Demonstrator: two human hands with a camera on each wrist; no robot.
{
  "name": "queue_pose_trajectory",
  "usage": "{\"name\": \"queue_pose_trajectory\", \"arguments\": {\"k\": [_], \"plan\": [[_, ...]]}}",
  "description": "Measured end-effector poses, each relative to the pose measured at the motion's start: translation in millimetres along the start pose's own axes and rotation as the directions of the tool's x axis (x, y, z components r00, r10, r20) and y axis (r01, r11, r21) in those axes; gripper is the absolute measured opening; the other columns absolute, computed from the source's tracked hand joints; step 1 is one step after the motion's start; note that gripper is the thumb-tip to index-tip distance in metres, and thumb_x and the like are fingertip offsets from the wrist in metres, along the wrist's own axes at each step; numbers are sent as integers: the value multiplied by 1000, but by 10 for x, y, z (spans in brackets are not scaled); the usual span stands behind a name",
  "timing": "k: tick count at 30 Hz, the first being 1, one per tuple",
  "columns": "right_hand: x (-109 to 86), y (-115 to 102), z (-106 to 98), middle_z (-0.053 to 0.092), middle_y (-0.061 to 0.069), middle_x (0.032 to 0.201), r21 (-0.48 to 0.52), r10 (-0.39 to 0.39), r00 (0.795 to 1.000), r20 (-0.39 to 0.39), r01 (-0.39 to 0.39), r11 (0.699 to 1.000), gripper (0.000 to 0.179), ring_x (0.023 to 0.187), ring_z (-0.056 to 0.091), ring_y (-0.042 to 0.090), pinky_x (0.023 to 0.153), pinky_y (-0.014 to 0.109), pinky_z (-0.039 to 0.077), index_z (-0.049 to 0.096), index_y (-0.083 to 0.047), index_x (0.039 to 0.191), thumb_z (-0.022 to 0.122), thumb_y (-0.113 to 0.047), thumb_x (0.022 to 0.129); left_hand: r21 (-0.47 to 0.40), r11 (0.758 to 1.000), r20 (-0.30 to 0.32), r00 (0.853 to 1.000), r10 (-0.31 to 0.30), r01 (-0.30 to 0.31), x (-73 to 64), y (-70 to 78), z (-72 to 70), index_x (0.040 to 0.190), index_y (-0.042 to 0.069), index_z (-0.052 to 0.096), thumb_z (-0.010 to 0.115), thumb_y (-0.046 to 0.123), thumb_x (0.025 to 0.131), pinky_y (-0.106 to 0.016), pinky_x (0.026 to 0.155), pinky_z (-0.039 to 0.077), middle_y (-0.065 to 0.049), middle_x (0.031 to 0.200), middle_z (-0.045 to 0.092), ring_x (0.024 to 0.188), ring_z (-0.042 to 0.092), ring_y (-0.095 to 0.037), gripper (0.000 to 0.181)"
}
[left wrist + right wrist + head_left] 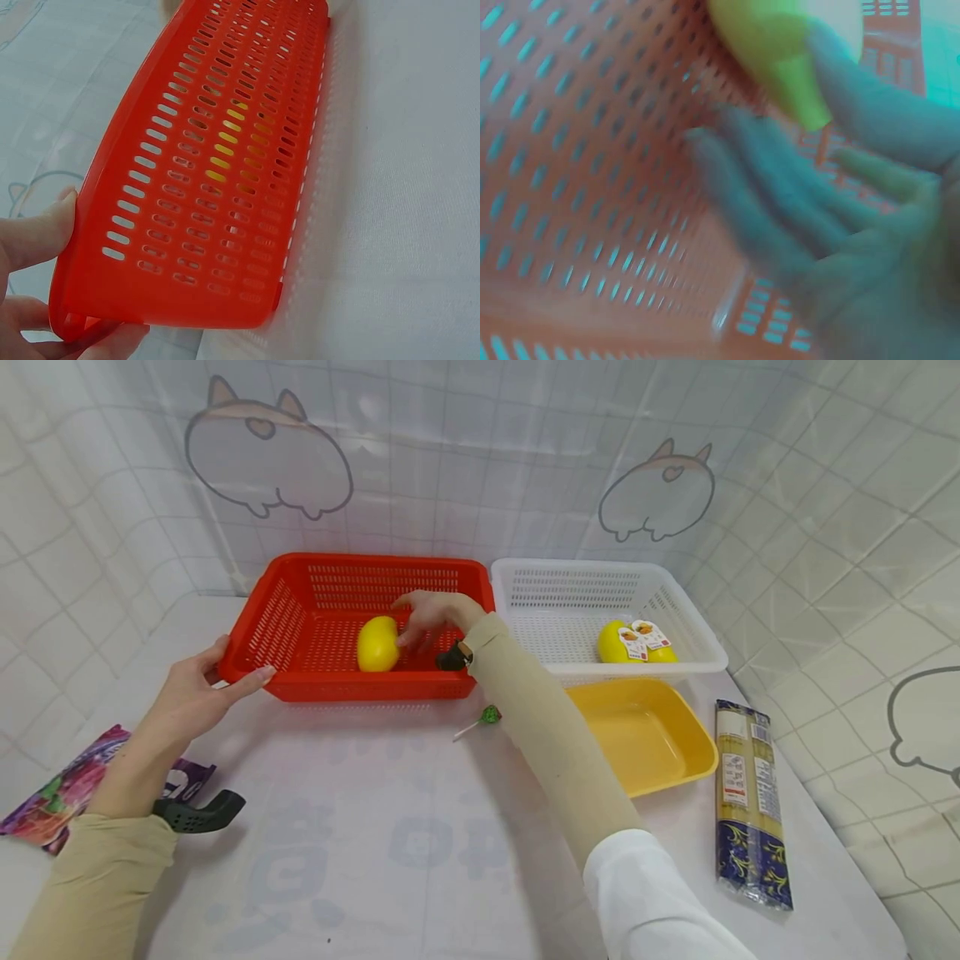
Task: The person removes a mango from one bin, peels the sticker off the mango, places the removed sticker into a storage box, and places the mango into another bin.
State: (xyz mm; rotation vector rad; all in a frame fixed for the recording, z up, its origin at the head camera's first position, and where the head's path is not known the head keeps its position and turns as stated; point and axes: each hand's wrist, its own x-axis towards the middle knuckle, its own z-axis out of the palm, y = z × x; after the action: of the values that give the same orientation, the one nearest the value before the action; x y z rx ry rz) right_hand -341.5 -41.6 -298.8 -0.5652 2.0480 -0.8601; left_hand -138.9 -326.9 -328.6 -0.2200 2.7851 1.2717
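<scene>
A red plastic basket (375, 687) stands at the back of the table. At its front left corner my left hand (197, 693) grips the rim, thumb on one side and fingers beneath in the left wrist view. Inside the basket lies a yellow mango-like fruit (377, 644). My right hand (433, 617) reaches in just right of the fruit. In the blurred right wrist view its fingers (780, 187) extend with nothing between them and the thumb, which is at the fruit (780, 60); whether it touches cannot be told.
To the right, a white basket (705, 647) holds yellow fruit with tags (615, 642). A yellow tray (645, 743) stands before it, partly behind my right arm. Noodle packs (750, 802) lie far right, a green lollipop (490, 715) mid-table, a purple packet (82, 781) under my left arm.
</scene>
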Motion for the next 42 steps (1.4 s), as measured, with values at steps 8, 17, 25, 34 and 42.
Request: {"name": "queue_pose_trajectory", "arguments": {"k": [8, 17, 25, 34, 42], "plan": [[-59, -154, -70, 39, 11, 151, -29, 20, 1000, -20, -20, 999, 80, 126, 56, 31, 108, 40, 48, 19, -16, 160, 66, -10, 95, 20, 1000, -9, 1000, 7, -7, -7, 14, -40, 158, 12, -8, 54, 57, 97, -42, 84, 46, -33, 155, 28, 134, 30, -51, 98], [-84, -184, -118, 43, 14, 145, -88, -44, 998, -48, 39, 995, 85, 124, 55, 33, 105, 40, 50, 16, -15, 160, 69, -14, 94, -14, 1000, 3, 1000, -1, 1, 1, -29, -25, 158, 13, -9, 55, 62, 94, -53, 92, 43, -31, 157, 28, 136, 29, -50, 103], [-278, -185, -180, 48, 10, 142, -110, -102, 991, -82, 93, 990, 84, 121, 53, 20, 104, 36, 50, 23, -17, 158, 74, -20, 91, -19, 1000, 3, 1000, -5, 5, 10, -21, -13, 158, 14, -9, 55, 62, 93, -66, 98, 41, -32, 158, 25, 137, 27, -52, 103], [-389, -132, -229, 50, 14, 142, -72, -137, 988, -76, 131, 989, 86, 119, 58, 23, 107, 40, 48, 23, -15, 159, 74, -20, 91, -10, 1000, 12, 1000, 0, 0, 8, -1, -24, 158, 14, -10, 54, 62, 94, -63, 95, 42, -32, 157, 25, 136, 27, -52, 103], [-466, -94, -272, 51, 16, 142, -54, -156, 985, -70, 153, 987, 84, 118, 61, 26, 105, 39, 50, 25, -16, 158, 74, -18, 90, -8, 1000, 13, 1000, 0, 0, 10, -14, -32, 158, 14, -10, 54, 61, 94, -67, 96, 42, -33, 158, 23, 136, 26, -53, 102]]}}
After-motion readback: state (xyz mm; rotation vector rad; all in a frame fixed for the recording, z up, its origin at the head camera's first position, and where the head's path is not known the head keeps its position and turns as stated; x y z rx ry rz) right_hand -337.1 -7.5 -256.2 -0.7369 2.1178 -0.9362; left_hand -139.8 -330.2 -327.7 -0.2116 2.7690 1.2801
